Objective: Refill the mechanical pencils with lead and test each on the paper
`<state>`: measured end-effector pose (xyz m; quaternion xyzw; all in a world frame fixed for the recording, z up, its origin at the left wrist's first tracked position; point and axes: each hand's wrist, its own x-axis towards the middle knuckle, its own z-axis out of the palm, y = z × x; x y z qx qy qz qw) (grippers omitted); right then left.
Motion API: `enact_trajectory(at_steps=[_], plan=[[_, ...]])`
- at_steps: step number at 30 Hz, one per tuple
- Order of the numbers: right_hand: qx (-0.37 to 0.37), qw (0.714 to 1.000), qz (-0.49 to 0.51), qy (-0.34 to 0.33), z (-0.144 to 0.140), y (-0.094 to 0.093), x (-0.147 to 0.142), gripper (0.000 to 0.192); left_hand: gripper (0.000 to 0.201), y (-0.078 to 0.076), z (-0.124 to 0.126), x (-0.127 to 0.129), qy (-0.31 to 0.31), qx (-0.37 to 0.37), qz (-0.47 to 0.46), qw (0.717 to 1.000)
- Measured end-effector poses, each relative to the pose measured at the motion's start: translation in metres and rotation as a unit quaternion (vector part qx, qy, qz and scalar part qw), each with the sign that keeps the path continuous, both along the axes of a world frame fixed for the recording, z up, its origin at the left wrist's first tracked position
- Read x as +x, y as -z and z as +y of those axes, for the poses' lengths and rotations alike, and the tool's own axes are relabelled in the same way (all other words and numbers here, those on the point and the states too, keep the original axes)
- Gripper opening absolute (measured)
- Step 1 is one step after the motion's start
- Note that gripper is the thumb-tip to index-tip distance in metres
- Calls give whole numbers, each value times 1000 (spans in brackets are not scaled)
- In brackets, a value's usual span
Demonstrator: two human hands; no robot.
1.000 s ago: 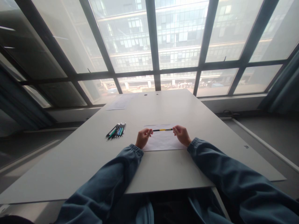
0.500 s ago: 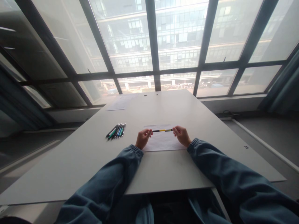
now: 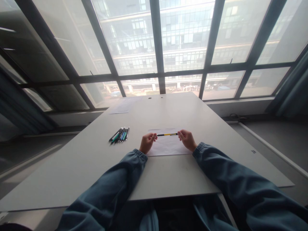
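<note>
A yellow and black pen (image 3: 166,134) is held level between my two hands, over a white sheet of paper (image 3: 168,147). My left hand (image 3: 147,142) pinches its black end on the left. At the other end, where the clip shows, the fingers of my right hand (image 3: 187,140) are closed on it. Left of my left hand lies a group of several pens (image 3: 119,135), black, green and blue, side by side on the white table (image 3: 96,170).
More paper (image 3: 119,106) lies at the table's far left corner. Two small dark spots, one a round hole (image 3: 149,98), show near the far edge. Large windows (image 3: 183,38) stand beyond the table, with curtains (image 3: 16,102) at the sides.
</note>
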<state>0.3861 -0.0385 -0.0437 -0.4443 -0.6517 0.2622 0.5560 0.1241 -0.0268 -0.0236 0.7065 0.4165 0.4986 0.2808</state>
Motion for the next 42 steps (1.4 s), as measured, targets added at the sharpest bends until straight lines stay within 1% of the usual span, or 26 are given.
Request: enact_trajectory(at_steps=[15,25,29,34,38,42], plan=[[-1,1000,-3,0,-4,-5,0,47,47,-1,-1,2,1,1,4,1000],[-2,1000,6,-7,0,1,0,47,46,-1,-1,1,-2,-1,7,1000],[-14,1000,14,-12,-2,-2,-1,47,46,-2,-2,2,-5,-3,8,1000],[-12,1000,4,-1,-4,-4,-1,47,46,-3,-2,2,-2,-2,14,1000],[3,1000,-13,6,-2,-2,0,47,47,-3,-3,2,0,-5,15,1000],[-1,1000,-17,4,-1,-1,1,47,48,-4,-4,2,2,-5,15,1000]])
